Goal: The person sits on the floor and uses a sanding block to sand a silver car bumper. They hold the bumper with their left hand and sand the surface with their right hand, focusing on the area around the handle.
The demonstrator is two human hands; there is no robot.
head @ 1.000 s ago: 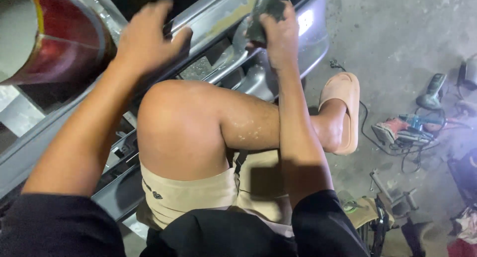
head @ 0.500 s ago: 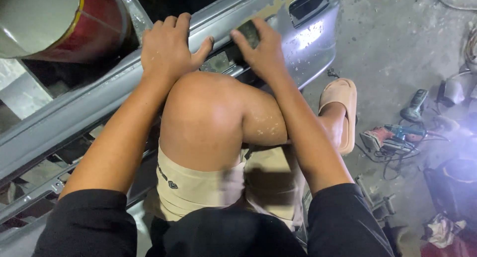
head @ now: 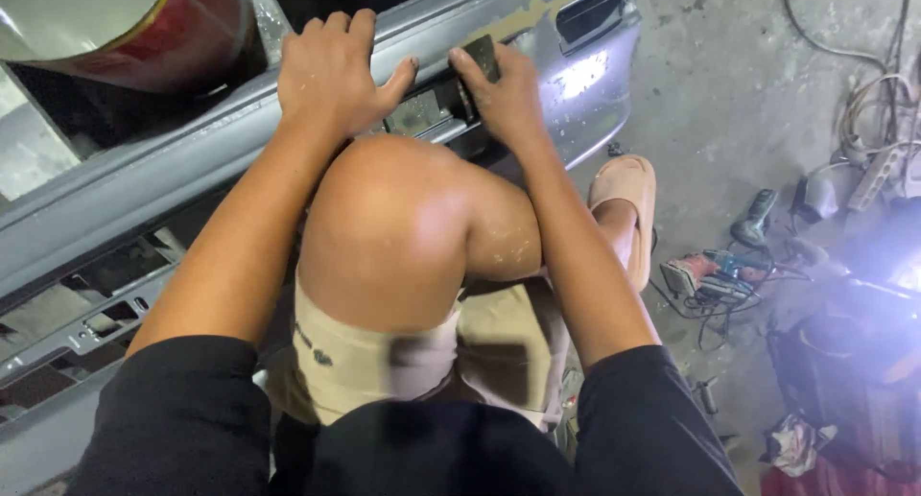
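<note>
Grip: my left hand point(head: 331, 69) lies flat, palm down and fingers spread, on the long grey plastic car bumper point(head: 144, 194), holding nothing; my right hand point(head: 507, 95) is closed on a small dark flat sanding block point(head: 483, 55), which it presses against the bumper face.
Far left: I log a round red-sided drum with a pale top point(head: 106, 26) behind the bumper's upper edge.
Bumper: it runs diagonally from lower left to upper right across the view; I note slotted openings in its lower left part and a bare tan patch point(head: 532, 16) near the upper edge, just right of the block.
Block position: top centre, on the bumper, between my two thumbs; the left thumb tip is near it but apart.
Centre: my bare knee point(head: 403, 218) is raised between my forearms, with beige shorts point(head: 365, 362) below it and black sleeves at the bottom edge.
Right of centre: a tan slide sandal point(head: 628, 208) on my foot rests on the grey concrete floor point(head: 729, 74).
Right: a red and teal power tool point(head: 715, 271) with a black cord lies on the floor; a dark handheld tool point(head: 753, 218) lies just above it.
Far right: coiled cables point(head: 868, 122) and a bright glare; I cannot tell what sits there.
</note>
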